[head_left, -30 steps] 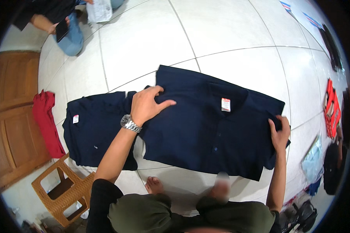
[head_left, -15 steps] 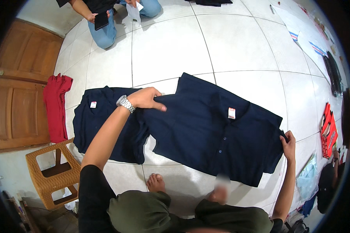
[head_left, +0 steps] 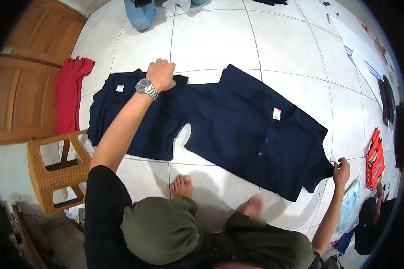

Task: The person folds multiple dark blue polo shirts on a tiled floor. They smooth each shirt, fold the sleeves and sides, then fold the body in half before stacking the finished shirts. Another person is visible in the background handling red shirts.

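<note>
A navy shirt (head_left: 229, 116) with a buttoned neck opening and a white-and-red tag lies spread on the tiled floor in front of me. Its near-right sleeve is drawn out toward my right hand (head_left: 341, 172), whose fingers pinch the sleeve's end. My left hand (head_left: 162, 74), with a metal watch on the wrist, is closed over dark cloth at the shirt's far-left side; its fingertips are partly hidden. Beneath that forearm is a second navy shirt (head_left: 119, 112), also tagged, with the first shirt's left part overlapping it.
A brown woven-pattern stool (head_left: 54, 172) stands at the left, near red clothing (head_left: 69, 96) by a wooden door (head_left: 24, 92). Another person's jeans-clad knee (head_left: 140, 15) shows at the far edge. Orange-red packs (head_left: 375, 159) and clear plastic (head_left: 349, 204) lie at the right.
My left hand has moved left and away from me, turning its back upward. My right hand has come nearer, drawing the sleeve outward. The view has shifted, bringing the floor things higher in the picture.
</note>
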Tool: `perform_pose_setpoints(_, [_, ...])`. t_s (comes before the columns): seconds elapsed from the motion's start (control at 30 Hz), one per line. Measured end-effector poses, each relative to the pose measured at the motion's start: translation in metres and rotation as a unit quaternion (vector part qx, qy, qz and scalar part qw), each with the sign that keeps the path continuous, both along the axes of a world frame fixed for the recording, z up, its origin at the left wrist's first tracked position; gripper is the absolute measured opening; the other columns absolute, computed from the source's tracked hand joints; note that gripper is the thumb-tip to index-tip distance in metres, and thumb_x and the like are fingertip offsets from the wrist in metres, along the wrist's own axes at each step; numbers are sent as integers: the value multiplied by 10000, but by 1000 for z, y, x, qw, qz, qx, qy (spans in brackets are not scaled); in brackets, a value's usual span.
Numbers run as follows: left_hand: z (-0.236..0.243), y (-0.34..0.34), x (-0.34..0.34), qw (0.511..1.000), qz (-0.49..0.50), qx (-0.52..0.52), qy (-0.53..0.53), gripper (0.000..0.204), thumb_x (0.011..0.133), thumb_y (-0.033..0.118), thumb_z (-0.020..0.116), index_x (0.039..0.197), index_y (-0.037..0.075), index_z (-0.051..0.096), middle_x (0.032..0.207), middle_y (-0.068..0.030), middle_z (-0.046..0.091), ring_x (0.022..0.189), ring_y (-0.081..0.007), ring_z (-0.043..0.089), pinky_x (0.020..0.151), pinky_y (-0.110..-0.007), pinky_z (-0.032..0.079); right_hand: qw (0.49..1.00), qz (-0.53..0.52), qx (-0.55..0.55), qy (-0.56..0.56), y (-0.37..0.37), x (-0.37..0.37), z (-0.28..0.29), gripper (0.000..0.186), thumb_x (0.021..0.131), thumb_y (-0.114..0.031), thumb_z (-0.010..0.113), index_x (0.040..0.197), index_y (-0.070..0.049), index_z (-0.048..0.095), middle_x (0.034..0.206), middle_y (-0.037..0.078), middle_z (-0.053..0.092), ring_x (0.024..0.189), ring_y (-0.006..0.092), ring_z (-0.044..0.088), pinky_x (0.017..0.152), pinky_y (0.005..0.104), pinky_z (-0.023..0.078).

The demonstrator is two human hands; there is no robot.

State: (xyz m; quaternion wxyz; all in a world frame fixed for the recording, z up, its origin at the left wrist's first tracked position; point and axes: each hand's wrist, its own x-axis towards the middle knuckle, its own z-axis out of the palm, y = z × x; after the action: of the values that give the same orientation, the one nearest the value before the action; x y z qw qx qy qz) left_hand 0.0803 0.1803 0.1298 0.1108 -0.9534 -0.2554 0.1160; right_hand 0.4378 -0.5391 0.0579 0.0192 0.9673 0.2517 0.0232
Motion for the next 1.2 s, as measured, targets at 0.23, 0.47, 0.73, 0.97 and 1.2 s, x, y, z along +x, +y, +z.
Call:
perform_pose_setpoints(0.23, [-47,-114,-101,905,125,-377,-149,352,797,364,889,816,48,735,812,-144,758,752,-338,741,687,-418,575,949,-153,123,247,-46,-133,-30,353,967,-319,799,883,9,700,737,115,704,642,176,647,586,344,500])
perform_pose_setpoints(0.47, [-121,-186,-112,866,201,-403,-219,583,784,478,915,947,-56,748,891,-234,774,827,-357,765,769,-423,590,786,-326,365,378,-2,-230,-74,491,946,-456,819,977,20,703,904,74,681,675,158,664,531,300,561])
perform_pose_setpoints(0.73, [-77,-174,-87,562,362,-692,-272,258,886,96,812,1097,-41,755,1038,-78,782,960,-156,714,904,-309,541,801,-341,348,347,34,-225,-69,745,930,-257,838,1405,221,520,1309,325,671,1237,319,658,1067,388,501])
perform_pose_setpoints(0.97, [55,-163,-93,407,293,-696,-514,441,886,9,767,1277,57,568,1118,-100,743,1023,-238,733,930,-416,596,530,-167,769,317,7,-190,71,358,1044,-96,614,1362,68,608,1259,153,725,1106,215,722,990,355,566])
perform_pose_setpoints(1.2, [150,-157,-67,465,168,-641,-587,306,937,1,691,1238,-45,664,1124,-145,759,1016,-214,740,988,-350,577,515,-86,829,200,17,-169,188,361,1112,-140,520,1423,37,569,1358,174,684,1217,278,699,1091,446,548])
